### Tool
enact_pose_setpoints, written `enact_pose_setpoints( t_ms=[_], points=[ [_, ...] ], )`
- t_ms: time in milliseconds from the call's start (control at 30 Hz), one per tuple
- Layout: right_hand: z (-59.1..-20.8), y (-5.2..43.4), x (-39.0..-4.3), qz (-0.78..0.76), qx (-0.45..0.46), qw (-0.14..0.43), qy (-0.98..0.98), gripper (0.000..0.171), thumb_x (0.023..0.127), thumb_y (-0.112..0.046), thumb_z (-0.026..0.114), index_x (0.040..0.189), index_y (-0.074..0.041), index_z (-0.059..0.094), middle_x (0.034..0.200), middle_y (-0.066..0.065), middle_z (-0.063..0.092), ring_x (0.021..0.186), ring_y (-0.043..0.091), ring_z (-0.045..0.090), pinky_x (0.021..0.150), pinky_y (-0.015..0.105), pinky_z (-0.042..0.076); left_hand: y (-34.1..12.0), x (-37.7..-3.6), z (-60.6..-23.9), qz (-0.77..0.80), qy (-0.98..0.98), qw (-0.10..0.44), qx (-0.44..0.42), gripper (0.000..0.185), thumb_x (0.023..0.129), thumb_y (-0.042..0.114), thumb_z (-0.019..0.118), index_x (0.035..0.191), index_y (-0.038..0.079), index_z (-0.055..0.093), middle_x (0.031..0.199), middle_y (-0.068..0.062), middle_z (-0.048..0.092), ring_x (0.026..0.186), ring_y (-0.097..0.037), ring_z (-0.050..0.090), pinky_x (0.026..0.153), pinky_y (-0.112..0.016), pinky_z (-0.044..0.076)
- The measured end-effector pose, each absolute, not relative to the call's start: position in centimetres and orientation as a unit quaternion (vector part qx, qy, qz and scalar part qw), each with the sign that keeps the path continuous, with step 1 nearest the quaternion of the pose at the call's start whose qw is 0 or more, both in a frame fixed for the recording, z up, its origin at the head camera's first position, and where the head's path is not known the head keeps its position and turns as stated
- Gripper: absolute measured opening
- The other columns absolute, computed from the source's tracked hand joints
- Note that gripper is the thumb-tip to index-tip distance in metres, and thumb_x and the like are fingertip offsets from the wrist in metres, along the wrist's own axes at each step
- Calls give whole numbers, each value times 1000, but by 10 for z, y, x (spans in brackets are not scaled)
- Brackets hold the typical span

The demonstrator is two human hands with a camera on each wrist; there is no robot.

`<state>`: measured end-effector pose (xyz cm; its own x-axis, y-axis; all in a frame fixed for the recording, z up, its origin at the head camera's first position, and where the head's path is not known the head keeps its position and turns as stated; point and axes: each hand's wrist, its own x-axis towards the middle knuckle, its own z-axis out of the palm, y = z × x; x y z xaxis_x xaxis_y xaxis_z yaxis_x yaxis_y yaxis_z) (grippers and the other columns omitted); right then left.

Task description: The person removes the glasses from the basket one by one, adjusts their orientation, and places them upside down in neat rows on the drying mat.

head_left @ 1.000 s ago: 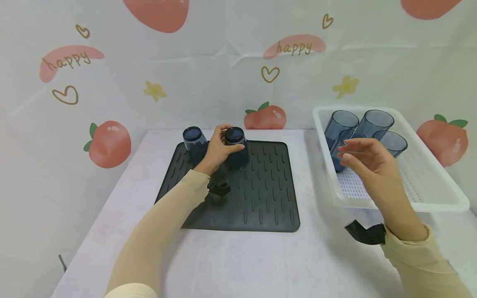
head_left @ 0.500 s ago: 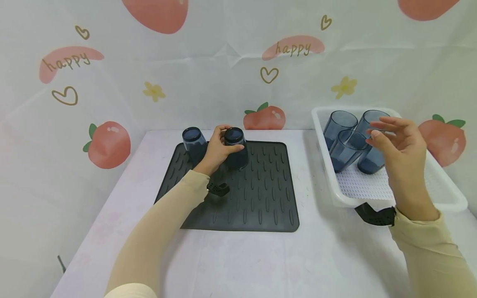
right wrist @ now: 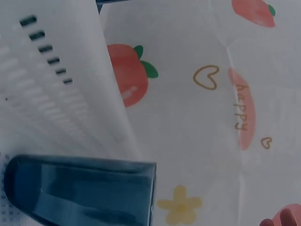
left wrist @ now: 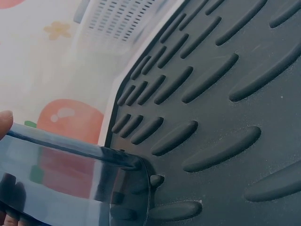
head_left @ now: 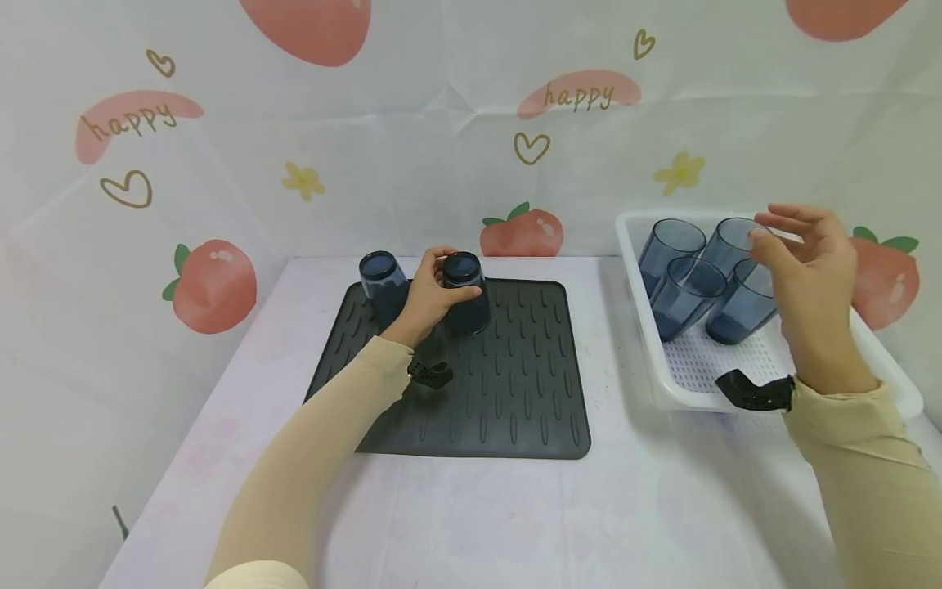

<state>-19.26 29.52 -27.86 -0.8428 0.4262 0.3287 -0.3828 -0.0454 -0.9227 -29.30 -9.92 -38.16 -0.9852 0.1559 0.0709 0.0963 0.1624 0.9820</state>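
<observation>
My left hand (head_left: pixel 429 301) grips an upside-down blue drinking glass (head_left: pixel 468 309), thumb and fingers around its sides. That glass stands on a black ribbed mat (head_left: pixel 515 384). In the left wrist view, its rim meets the mat and the clear glass wall (left wrist: pixel 70 165) fills the lower left. A second upside-down glass (head_left: pixel 383 282) stands to the left, partly behind my hand. My right hand (head_left: pixel 817 278) hovers over a white basket (head_left: pixel 677 398), fingers loosely bent and holding nothing. Beside it, several blue glasses lean right side up, including the front right glass (head_left: pixel 739 307).
The basket's perforated floor (head_left: pixel 695 364) shows in front of the glasses. White table surface (head_left: pixel 478 515) extends in front of the mat. A white printed cloth (head_left: pixel 412 123) hangs behind the table, close to the mat and basket.
My right hand has moved right and up, away from the front glasses, uncovering the front right one. The left hand and its glass have stayed in place.
</observation>
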Motion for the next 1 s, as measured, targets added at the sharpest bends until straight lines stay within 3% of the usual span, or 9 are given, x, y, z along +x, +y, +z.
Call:
enact_pose_setpoints(
  t_ms=[367, 733, 1000],
  points=[
    [-274, 316, -214, 581, -80, 260, -767, 28, 89, -7, 63, 113, -22, 63, 101, -17, 63, 86, -4, 60, 71, 6, 45, -99, -291, -380, 640, 763, 25, 83, 72, 81, 3, 76, 140, 13, 36, 138, -13, 44, 124, -26, 51, 105, -39, 45],
    [-284, 346, -231, 554, -91, 207, -801, 32, 90, -16, 66, 119, -27, 58, 102, -22, 58, 90, -7, 55, 69, 3, 43, -99, -292, -379, 643, 760, 26, 85, 71, 81, 2, 76, 139, 14, 36, 137, -13, 45, 122, -26, 51, 104, -40, 46],
    [-297, 367, -241, 529, -92, 174, -825, 27, 90, -19, 68, 112, -33, 57, 97, -28, 56, 85, -11, 53, 65, 4, 39, -99, -291, -379, 640, 764, 27, 81, 71, 81, 3, 76, 139, 14, 37, 137, -13, 45, 123, -26, 51, 104, -40, 46]
  ],
)
